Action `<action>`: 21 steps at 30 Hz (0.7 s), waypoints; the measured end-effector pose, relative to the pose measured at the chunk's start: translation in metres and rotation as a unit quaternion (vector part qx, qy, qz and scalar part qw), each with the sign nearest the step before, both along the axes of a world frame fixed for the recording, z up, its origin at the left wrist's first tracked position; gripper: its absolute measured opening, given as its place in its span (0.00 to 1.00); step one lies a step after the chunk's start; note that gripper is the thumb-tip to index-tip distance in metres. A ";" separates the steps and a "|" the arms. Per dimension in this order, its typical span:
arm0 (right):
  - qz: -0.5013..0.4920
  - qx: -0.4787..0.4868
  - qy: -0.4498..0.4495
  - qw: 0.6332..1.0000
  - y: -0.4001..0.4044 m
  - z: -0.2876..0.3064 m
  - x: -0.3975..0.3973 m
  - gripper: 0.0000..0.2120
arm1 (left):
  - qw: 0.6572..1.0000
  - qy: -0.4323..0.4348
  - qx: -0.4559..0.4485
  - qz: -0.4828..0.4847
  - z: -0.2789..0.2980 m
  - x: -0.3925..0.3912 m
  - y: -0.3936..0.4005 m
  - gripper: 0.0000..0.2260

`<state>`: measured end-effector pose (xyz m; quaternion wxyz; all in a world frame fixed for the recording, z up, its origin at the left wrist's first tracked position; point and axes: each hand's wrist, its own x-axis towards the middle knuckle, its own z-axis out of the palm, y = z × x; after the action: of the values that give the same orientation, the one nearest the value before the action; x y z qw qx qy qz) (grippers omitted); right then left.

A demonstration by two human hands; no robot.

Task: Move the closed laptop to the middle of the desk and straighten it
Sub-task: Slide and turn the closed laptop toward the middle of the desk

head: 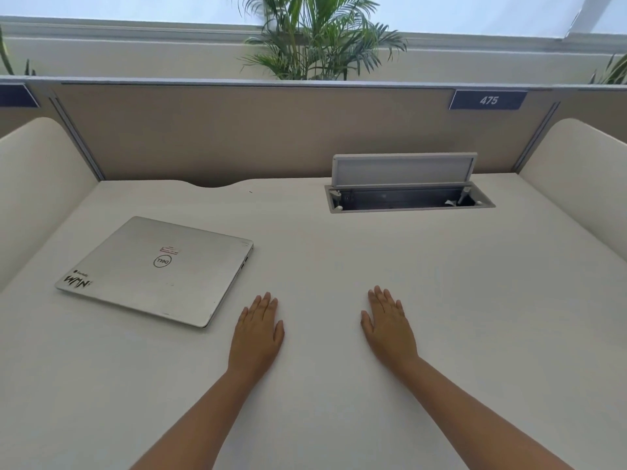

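Seemingly rigid and fairly weighty, the closed laptop lies skewed on the left part of the desk, its near corner just beside the left hand. Both hands lie flat, fingers released, grasping nothing; the right hand is well apart from it. Its smooth lid looks slippery, so grip opposite edges (or slide it). Behind: an open cable hatch, divider panel and palm.

Left hand and right hand lie flat, palms down, fingers together, forearms extended.
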<state>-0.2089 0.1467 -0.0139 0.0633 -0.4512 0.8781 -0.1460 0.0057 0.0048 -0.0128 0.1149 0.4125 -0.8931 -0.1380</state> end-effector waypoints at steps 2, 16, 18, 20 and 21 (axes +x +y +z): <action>0.000 -0.001 -0.003 1.000 0.001 0.000 0.000 0.26 | 1.000 0.005 0.000 0.002 0.000 0.001 0.001 0.23; -0.040 0.019 0.011 0.999 -0.019 0.014 0.008 0.24 | 0.997 0.073 -0.001 0.026 0.003 -0.001 0.000 0.18; -0.022 0.004 -0.004 1.000 -0.032 0.022 0.011 0.24 | 0.989 0.138 0.011 0.045 0.010 0.000 -0.002 0.14; 0.011 -0.012 -0.056 0.998 -0.052 0.032 0.015 0.23 | 0.973 0.216 0.014 0.078 0.022 0.001 -0.006 0.11; 0.028 -0.012 -0.091 0.995 -0.063 0.037 0.017 0.23 | 0.962 0.252 0.009 0.100 0.028 0.002 -0.011 0.11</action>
<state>-0.1914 0.0835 0.0234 0.1419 -0.4608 0.8540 -0.1952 0.0081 -0.0060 0.0157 0.3460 0.4525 -0.7880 -0.2336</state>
